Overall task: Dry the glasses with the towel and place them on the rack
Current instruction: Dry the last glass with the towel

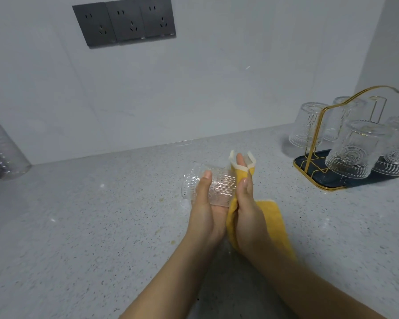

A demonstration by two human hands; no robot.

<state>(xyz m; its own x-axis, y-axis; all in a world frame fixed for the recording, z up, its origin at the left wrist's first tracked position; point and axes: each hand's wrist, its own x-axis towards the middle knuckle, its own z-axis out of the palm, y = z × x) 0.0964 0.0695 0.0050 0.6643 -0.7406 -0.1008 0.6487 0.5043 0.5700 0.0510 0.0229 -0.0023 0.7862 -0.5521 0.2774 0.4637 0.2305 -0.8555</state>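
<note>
The ribbed glass [209, 188] lies sideways above the tabletop [90, 226], cradled in the left hand [205, 210], whose fingers and thumb curl round its wall so the mouth faces the towel. The right hand [245, 203] grips the yellow towel [272, 223] against that open end, probably to wipe the rim. Four glasses [351, 149] sit upturned on the gold-wire rack [318, 178] at far right. The rack's right side is cut off, so free pegs cannot be counted.
</note>
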